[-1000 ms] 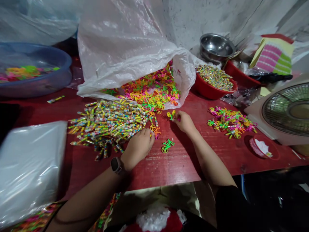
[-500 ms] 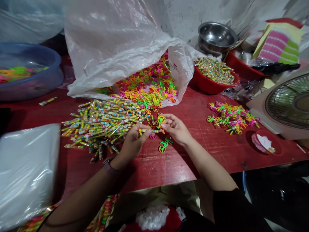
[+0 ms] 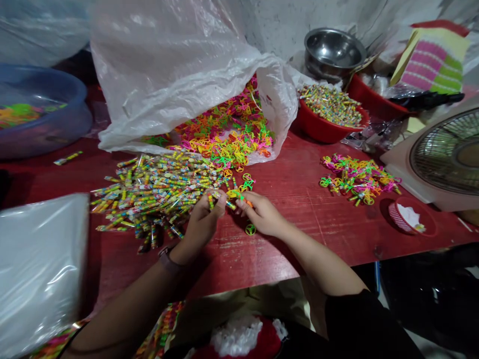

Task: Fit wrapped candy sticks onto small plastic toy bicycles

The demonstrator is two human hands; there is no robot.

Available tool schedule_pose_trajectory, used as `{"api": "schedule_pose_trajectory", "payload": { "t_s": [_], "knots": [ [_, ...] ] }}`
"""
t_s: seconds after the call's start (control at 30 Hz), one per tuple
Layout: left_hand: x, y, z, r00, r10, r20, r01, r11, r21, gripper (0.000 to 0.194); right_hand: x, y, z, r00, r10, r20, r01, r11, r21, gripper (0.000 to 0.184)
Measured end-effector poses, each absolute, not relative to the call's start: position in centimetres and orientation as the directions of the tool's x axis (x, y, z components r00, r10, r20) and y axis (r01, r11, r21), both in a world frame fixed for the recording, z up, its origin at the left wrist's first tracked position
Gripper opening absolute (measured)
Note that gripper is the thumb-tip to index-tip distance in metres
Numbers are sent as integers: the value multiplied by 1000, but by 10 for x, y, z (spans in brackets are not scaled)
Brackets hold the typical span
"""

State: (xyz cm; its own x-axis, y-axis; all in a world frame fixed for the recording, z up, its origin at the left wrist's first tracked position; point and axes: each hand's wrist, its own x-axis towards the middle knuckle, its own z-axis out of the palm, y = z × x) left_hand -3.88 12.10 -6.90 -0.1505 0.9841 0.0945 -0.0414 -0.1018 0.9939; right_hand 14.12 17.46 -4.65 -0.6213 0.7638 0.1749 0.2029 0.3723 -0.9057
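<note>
My left hand (image 3: 205,214) and right hand (image 3: 262,215) are close together over the red wooden desk (image 3: 295,199), each with its fingers closed. In the left I pinch a slim clear-wrapped tube of multicoloured pieces (image 3: 229,204), its end pointing at my right hand. Between my right fingertips is a yellow-and-green plastic toy piece (image 3: 234,193), with a bit of orange showing at my fingers; I can't tell whether tube and toy touch. A green spoked plastic wheel (image 3: 250,229) shows just below my right hand, on the desk.

Beside my left hand spreads a big heap of wrapped tubes (image 3: 160,184). Behind it, a large whitish plastic bag (image 3: 168,65) lies open, showing bright bicycle-shaped plastic toys (image 3: 234,145). Well apart, to my right, sits a mixed pile of pink, green and orange toys (image 3: 357,179), with a small red-and-white basket (image 3: 397,219) near it and a pale electric fan (image 3: 396,167) beyond. Farther back is a round red plastic bowl (image 3: 320,130) full of small wrapped pieces. On my left are a translucent blue basin (image 3: 65,124) and, nearer me, a flat clear-plastic package (image 3: 41,249).
</note>
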Motion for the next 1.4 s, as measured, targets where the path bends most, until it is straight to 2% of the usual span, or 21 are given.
{"api": "schedule_pose_trajectory", "payload": {
  "t_s": [0.07,0.13,0.17,0.23,0.3,0.37,0.47,0.53,1.07,1.17,1.3,1.4],
  "knots": [
    [-38,120,-70,-138,981,136,5,-137,991,32,142,179,-50,-542,833,109,72,176,-982,36],
    [-36,119,-70,-78,980,186,82,-179,980,31,144,182,-51,-494,866,75,-63,51,-997,36],
    [-35,118,-70,-27,981,190,119,-185,975,31,145,184,-50,-488,868,91,-96,50,-994,36],
    [-33,116,-69,60,986,158,188,-167,968,31,147,185,-46,-481,859,175,-92,149,-985,36],
    [-33,113,-68,86,986,145,259,-163,952,30,148,186,-43,-478,848,227,-63,225,-972,36],
    [-33,112,-66,83,981,173,301,-190,934,29,148,187,-41,-505,848,162,-78,142,-987,37],
    [-33,111,-64,86,975,203,306,-219,926,29,148,187,-43,-537,843,12,-165,-91,-982,41],
    [-34,111,-64,90,975,205,301,-222,927,29,147,186,-45,-518,855,-25,-189,-143,-971,44],
    [-38,111,-62,82,964,251,406,-262,875,25,145,183,-49,-598,783,-170,-120,-298,-947,47],
    [-38,111,-65,85,960,267,451,-276,849,24,142,182,-54,-572,805,-154,-79,-241,-967,49],
    [-36,110,-71,47,963,264,534,-248,808,21,140,182,-58,-456,886,-86,26,-83,-996,53],
    [-34,108,-73,69,960,272,526,-267,808,21,142,184,-56,-540,832,-124,20,-135,-991,55]
  ]
}}
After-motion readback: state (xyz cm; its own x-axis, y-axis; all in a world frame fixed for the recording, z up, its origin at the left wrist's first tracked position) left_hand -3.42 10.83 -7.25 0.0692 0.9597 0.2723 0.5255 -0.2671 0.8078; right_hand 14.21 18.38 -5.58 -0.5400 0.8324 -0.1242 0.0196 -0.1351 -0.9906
